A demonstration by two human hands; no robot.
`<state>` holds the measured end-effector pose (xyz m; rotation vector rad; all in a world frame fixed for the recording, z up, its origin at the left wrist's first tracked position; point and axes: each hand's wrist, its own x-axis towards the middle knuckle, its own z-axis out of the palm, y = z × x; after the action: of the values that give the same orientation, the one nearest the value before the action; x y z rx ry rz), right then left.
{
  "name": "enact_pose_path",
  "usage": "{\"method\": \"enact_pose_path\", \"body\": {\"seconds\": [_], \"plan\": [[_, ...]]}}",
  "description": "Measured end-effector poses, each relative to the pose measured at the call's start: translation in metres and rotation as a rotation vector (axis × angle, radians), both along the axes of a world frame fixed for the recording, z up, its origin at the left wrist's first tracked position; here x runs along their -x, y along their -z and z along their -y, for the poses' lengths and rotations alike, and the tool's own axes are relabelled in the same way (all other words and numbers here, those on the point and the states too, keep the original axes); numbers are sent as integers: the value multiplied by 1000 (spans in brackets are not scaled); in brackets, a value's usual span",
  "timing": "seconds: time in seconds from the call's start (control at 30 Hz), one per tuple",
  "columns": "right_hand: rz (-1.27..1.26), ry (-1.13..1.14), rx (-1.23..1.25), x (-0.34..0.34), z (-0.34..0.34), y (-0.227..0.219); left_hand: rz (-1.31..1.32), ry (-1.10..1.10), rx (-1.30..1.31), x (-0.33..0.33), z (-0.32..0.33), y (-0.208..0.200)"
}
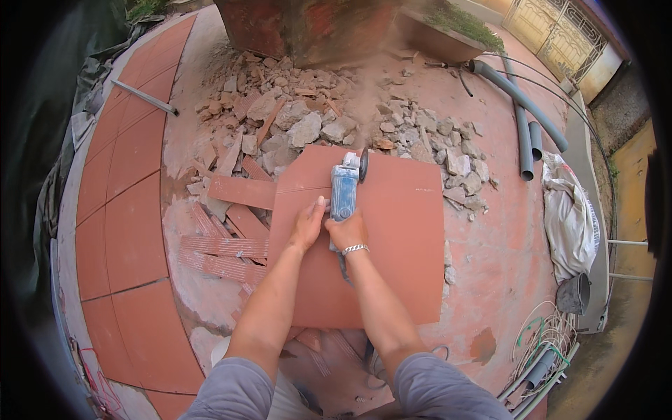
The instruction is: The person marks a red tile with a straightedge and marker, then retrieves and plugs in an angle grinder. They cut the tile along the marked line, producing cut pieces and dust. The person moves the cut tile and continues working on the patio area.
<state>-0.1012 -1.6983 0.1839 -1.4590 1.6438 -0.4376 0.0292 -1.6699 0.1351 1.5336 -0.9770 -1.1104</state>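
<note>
A blue angle grinder (343, 192) with a pale grey head lies over a large terracotta-red tile (399, 245), its dark disc on the right side, near the tile's far edge. My right hand (348, 232) is wrapped round the grinder's rear body, and its cord hangs below. Against the left flank of the tool is my left hand (306, 227), thumb side up, its other fingers partly hidden at the body. A thin line runs across the tile left of the grinder.
Broken rubble (304, 129) lies beyond the tile, with ridged tile strips (224, 245) at its left. Laid red tiles (133, 231) line the left side. Grey pipes (521, 105), a white sack (568, 217), a dark bucket (574, 294) and coiled cable (539, 343) are at right.
</note>
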Motion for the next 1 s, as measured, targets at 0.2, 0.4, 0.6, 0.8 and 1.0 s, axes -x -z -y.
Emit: {"method": "enact_pose_path", "body": {"seconds": [0.2,0.4,0.6,0.8,1.0], "plan": [[10,16,45,-1,16,2,16,21,-15,2,-1,-7],[0,14,34,-3,33,-2,134,-17,-46,5,-3,-15],[-6,4,19,-3,40,-5,156,-31,-36,4,-1,-6],[-5,-13,13,-2,46,-6,24,-15,-6,3,0,-1],[20,-15,33,-2,50,-3,74,-3,26,7,-3,-11]]}}
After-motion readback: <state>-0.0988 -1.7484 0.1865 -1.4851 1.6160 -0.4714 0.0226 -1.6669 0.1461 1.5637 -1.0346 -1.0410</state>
